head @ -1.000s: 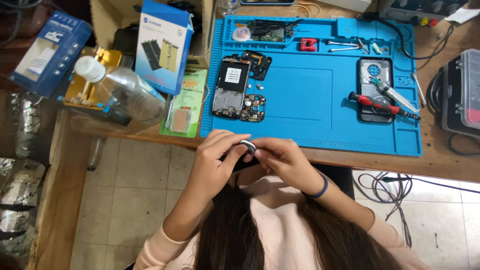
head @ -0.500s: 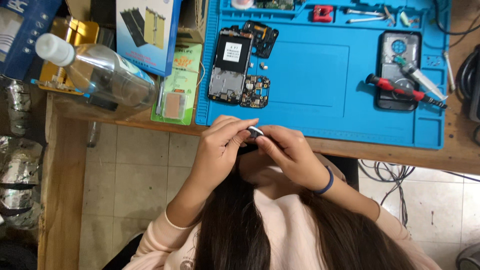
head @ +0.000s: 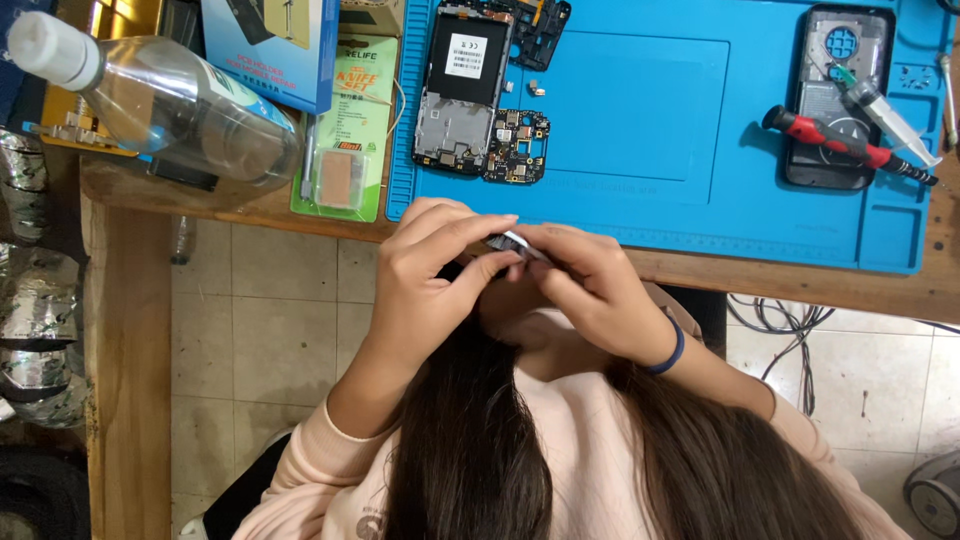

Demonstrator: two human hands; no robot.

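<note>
Two bare hands pinch one small silvery metal part (head: 518,243) just off the near edge of the blue silicone repair mat (head: 640,110).
Left hand (head: 430,285) and right hand (head: 590,290) fingertips closed on it together; opened black phone frame (head: 462,85) and green circuit board (head: 517,145) lie on mat, red-handled screwdriver (head: 845,145) well apart.

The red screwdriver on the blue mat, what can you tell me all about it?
The slim screwdriver with a red and black handle lies flat, slanting down to the right, across a dark phone back shell on the blue rubber work mat. Its handle looks plastic; its thin dark tip points right. A clear syringe lies close beside it. No hand touches it.
</note>
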